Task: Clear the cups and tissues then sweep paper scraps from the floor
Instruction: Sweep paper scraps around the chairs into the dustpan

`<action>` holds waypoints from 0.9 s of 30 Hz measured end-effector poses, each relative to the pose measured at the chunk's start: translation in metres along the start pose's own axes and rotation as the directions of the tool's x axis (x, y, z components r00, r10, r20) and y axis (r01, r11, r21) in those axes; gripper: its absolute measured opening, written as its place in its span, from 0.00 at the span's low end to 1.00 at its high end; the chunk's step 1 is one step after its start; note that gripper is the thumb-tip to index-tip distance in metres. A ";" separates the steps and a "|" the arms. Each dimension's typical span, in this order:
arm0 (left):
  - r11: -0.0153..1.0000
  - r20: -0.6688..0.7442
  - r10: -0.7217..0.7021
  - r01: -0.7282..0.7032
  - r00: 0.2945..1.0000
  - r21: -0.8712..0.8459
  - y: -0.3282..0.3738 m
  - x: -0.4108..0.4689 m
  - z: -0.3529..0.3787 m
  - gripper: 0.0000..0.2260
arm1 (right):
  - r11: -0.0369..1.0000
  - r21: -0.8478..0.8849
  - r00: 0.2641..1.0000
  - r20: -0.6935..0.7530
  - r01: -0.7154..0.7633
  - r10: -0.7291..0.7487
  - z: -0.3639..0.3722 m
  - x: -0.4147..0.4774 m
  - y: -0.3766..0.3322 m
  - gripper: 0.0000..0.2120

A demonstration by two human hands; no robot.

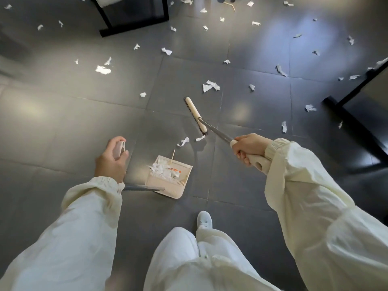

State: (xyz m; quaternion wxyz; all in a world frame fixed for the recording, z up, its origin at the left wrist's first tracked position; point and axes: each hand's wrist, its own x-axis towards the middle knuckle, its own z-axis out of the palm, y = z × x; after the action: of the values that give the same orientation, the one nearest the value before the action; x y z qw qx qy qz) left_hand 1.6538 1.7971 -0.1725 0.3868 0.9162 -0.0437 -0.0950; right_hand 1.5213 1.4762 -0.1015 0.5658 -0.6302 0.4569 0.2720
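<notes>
My right hand (248, 147) grips the cream grip of a broom handle. The broom head (195, 115) rests on the dark tiled floor just ahead, with two paper scraps (183, 141) lying beside its near end. My left hand (112, 159) grips the top of the dustpan's long handle. The cream dustpan (184, 181) sits on the floor between my arms, holding white paper scraps, an orange-printed wrapper and a thin wooden stick. Several more white scraps (210, 86) are scattered across the floor beyond the broom.
A black-framed piece of furniture (134, 22) stands at the top centre. Another black frame (354, 114) juts in from the right. My white shoe (204, 220) and trouser legs fill the bottom. A bent straw (230, 5) lies near the top edge.
</notes>
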 end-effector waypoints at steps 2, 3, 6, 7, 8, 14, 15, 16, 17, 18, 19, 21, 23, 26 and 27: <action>1.000 0.030 0.013 -0.013 0.999 0.001 0.001 0.023 -0.002 0.13 | 0.999 -0.034 0.998 -0.067 0.014 -0.016 0.005 0.020 -0.010 0.06; 1.000 0.038 0.021 -0.021 0.999 0.002 0.002 0.036 -0.003 0.13 | 0.997 -0.073 0.995 -0.095 0.014 -0.021 0.009 0.032 -0.013 0.07; 1.000 0.056 0.029 -0.029 0.998 -0.003 0.006 0.076 -0.004 0.13 | 0.994 -0.111 0.989 -0.146 0.013 -0.029 0.031 0.064 -0.013 0.14; 0.999 0.070 0.038 -0.038 0.997 -0.005 0.008 0.088 -0.004 0.13 | 0.996 -0.083 0.989 -0.146 0.026 -0.038 0.040 0.074 -0.012 0.16; 0.999 0.086 0.049 -0.049 0.995 -0.005 0.010 0.098 -0.004 0.13 | 0.997 -0.072 0.989 -0.140 0.032 -0.042 0.050 0.082 -0.013 0.15; 0.987 0.186 0.157 -0.158 0.970 -0.008 0.026 0.141 0.002 0.12 | 0.972 -0.209 0.994 -0.018 -0.109 0.108 0.113 0.084 -0.037 0.10; 0.986 0.205 0.167 -0.169 0.964 -0.010 0.028 0.148 0.003 0.12 | 0.951 -0.284 0.991 0.005 -0.125 0.132 0.118 0.078 -0.041 0.12; 0.984 0.224 0.177 -0.180 0.958 -0.007 0.031 0.154 0.003 0.12 | 0.943 -0.313 0.990 0.047 -0.109 0.130 0.121 0.071 -0.047 0.14; 0.981 0.239 0.189 -0.193 0.952 -0.005 0.033 0.159 0.004 0.12 | 0.949 -0.301 0.988 0.088 -0.094 0.126 0.121 0.063 -0.053 0.15; 0.978 0.249 0.202 -0.206 0.947 -0.007 0.036 0.163 0.005 0.12 | 0.955 -0.278 0.983 0.117 -0.102 0.139 0.118 0.055 -0.061 0.14; 0.976 0.254 0.213 -0.217 0.943 -0.012 0.039 0.167 0.005 0.11 | 0.963 -0.231 0.976 0.134 -0.136 0.170 0.114 0.047 -0.067 0.14; 0.973 0.266 0.225 -0.230 0.937 -0.015 0.044 0.173 0.007 0.12 | 0.974 -0.078 0.957 0.185 -0.213 0.224 0.101 0.034 -0.077 0.19; 0.970 0.289 0.234 -0.243 0.928 -0.007 0.049 0.177 0.008 0.12 | 0.970 0.024 0.948 0.218 -0.242 0.231 0.087 0.023 -0.083 0.25; 0.961 0.307 0.265 -0.275 0.914 -0.011 0.058 0.179 0.013 0.12 | 0.972 0.064 0.954 0.214 -0.228 0.210 0.069 0.007 -0.087 0.25; 0.960 0.306 0.273 -0.281 0.912 -0.017 0.063 0.180 0.016 0.12 | 0.973 0.078 0.958 0.204 -0.219 0.200 0.064 0.002 -0.088 0.25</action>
State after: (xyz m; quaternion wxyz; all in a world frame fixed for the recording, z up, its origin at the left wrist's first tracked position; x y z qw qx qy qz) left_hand 1.8258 1.7144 -0.1633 0.3723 0.8802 -0.2335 -0.1791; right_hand 1.6113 1.5315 -0.0762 0.6066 -0.5195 0.4763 0.3678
